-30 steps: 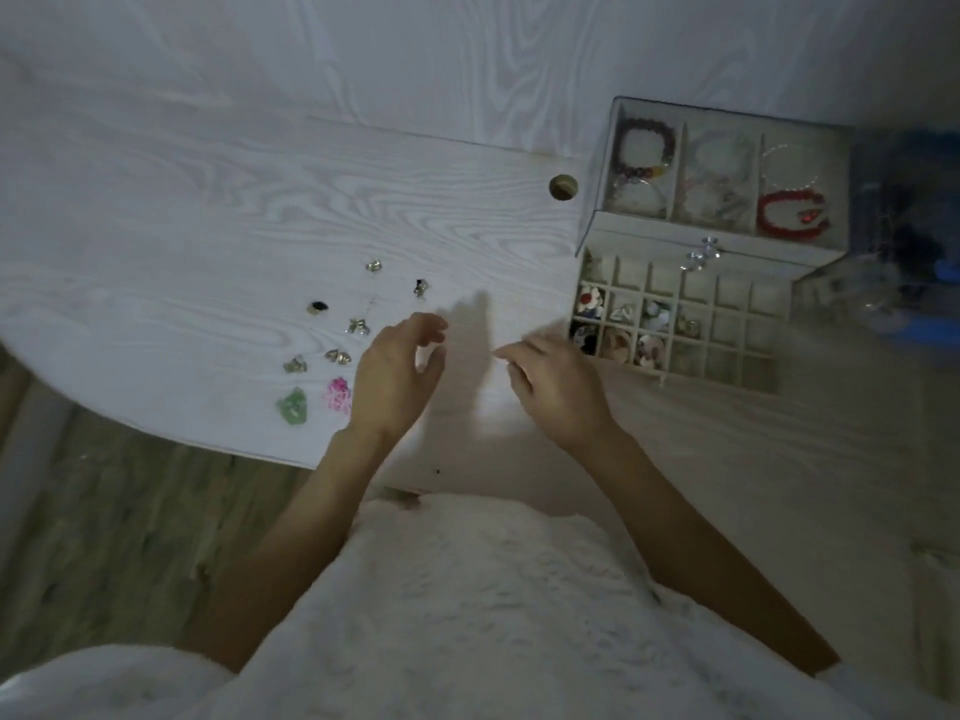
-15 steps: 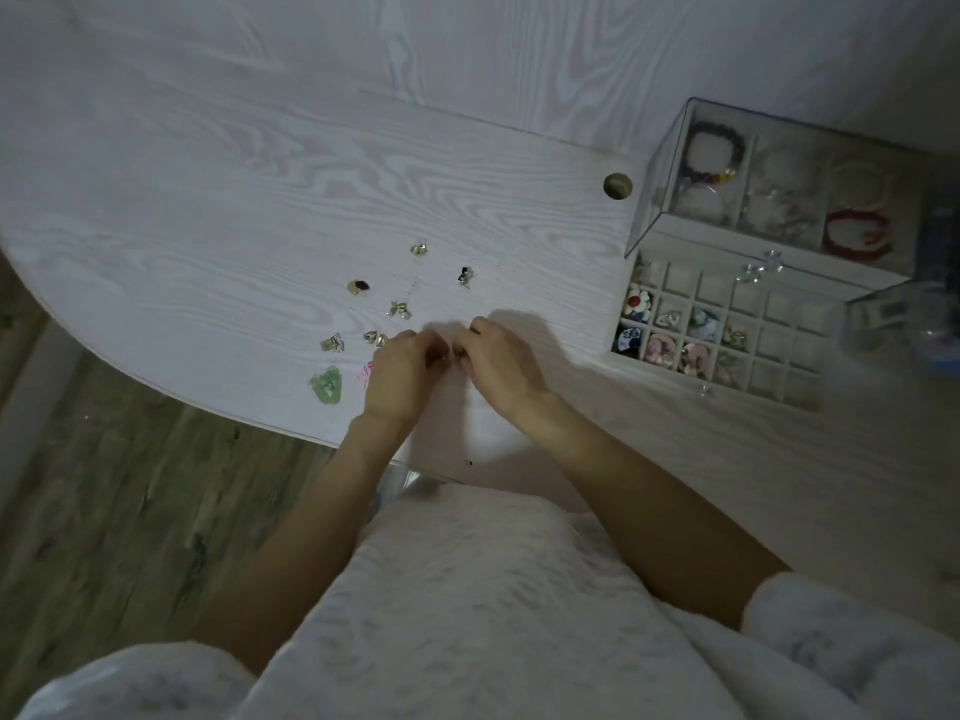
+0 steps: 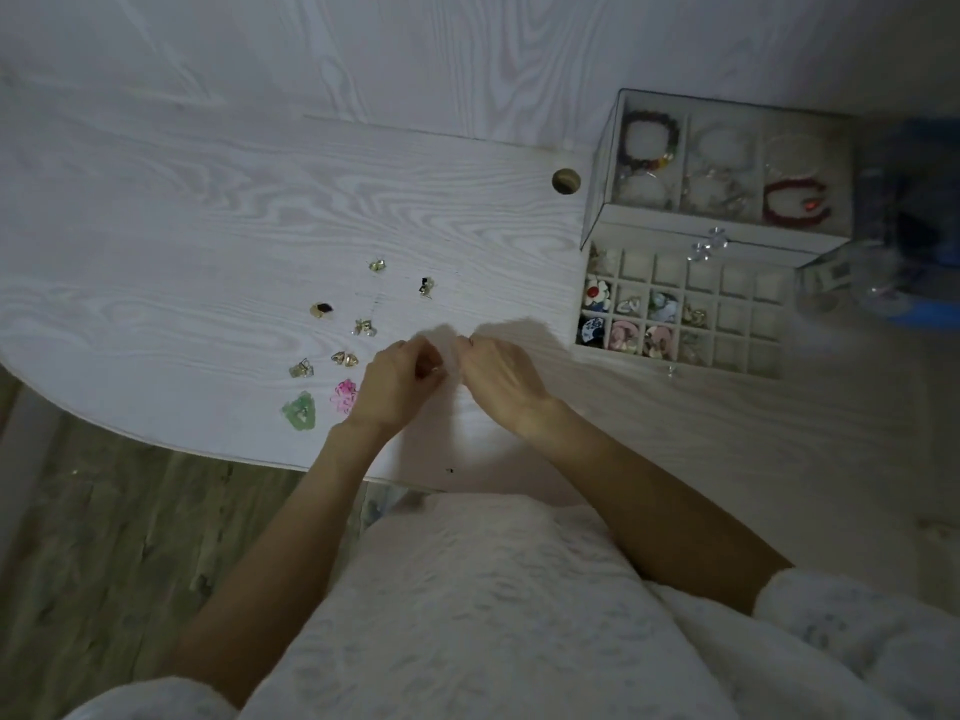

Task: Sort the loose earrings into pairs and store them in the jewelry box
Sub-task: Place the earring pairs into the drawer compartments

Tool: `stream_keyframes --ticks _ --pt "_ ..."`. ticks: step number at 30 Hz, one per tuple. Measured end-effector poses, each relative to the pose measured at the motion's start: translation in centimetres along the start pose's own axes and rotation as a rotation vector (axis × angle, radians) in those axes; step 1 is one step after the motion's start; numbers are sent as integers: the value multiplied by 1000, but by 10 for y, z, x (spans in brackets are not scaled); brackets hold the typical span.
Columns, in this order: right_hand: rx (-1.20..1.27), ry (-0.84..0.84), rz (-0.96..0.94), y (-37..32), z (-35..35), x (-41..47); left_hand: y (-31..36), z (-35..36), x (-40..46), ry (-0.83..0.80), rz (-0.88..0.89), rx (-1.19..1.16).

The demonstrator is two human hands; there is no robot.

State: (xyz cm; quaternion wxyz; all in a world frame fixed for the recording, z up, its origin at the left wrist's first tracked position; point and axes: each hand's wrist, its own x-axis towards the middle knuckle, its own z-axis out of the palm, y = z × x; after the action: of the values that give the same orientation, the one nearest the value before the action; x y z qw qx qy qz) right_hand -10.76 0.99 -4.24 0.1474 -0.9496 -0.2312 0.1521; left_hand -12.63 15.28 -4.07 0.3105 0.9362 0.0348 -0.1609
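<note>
Jewelry box (image 3: 691, 309) at the desk's right, long axis running left to right, gridded drawer facing the person, several left cells filled. Loose earrings (image 3: 332, 350), gold, green and pink, scattered left of centre. Left hand (image 3: 397, 384) and right hand (image 3: 498, 379) meet, fingers pinched together; their contents indiscernible. Pale woodgrain desk (image 3: 208, 215); wooden floor (image 3: 114, 537).

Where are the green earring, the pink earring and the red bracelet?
green earring (image 3: 300, 410), head view, middle of the piece lying on the table.
pink earring (image 3: 344, 396), head view, its visible part beside the left hand.
red bracelet (image 3: 794, 201), head view, its beaded band in the box's right top compartment.
</note>
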Motion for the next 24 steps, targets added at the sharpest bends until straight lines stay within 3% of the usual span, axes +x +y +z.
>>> stream_keyframes --ticks 4,9,12,15,24 --pt "364 131 74 41 -17 -36 52 0 1 -28 57 -324" --pt "587 441 439 113 -42 -99 131 23 37 -105 214 -255" --pt "588 588 639 147 -53 -122 171 54 58 -149 317 -123" --pt "506 729 692 179 -59 -132 208 86 75 -231 397 -8" --pt "371 675 693 218 -51 -114 250 134 91 -52 572 99"
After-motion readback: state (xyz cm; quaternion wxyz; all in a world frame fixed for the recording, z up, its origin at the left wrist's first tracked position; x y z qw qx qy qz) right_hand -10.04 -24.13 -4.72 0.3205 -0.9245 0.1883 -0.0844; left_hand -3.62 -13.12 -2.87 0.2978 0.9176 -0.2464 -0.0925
